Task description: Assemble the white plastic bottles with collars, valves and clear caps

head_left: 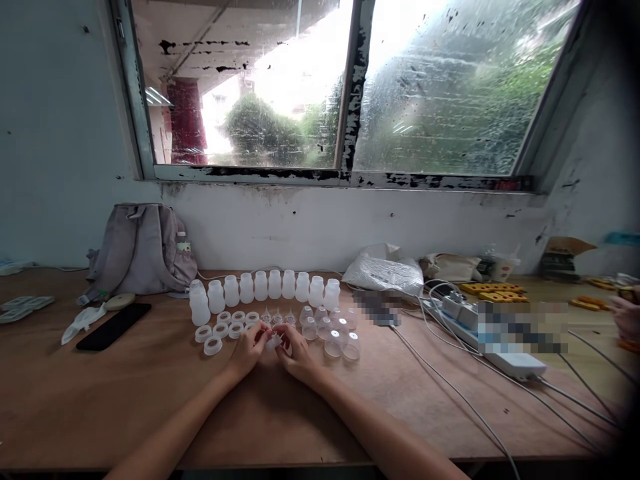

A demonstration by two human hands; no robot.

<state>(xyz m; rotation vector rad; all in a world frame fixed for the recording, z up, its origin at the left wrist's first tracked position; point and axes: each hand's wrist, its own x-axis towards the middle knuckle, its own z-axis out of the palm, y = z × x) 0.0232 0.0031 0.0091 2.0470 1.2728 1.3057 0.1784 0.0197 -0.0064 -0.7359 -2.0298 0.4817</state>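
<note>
My left hand point(250, 347) and my right hand point(295, 348) meet over the table, fingers closed around a small translucent piece point(273, 342) between them. Just behind the hands stand several clear pointed nipples point(278, 316). White rings point(213, 345) lie in rows left of my left hand. To the right of my right hand are several clear dome caps point(333, 344). A row of frosted white bottles point(247, 288) stands upright behind these parts, with one bottle point(199, 305) at its left end nearer to me.
A grey backpack point(143, 250) stands at the back left, a black phone point(114, 327) before it. Rightward are a silver bag point(384, 270), a white power strip point(515, 365) with cables, and yellow pieces point(494, 291). Another person's hand point(626, 319) shows at the right edge.
</note>
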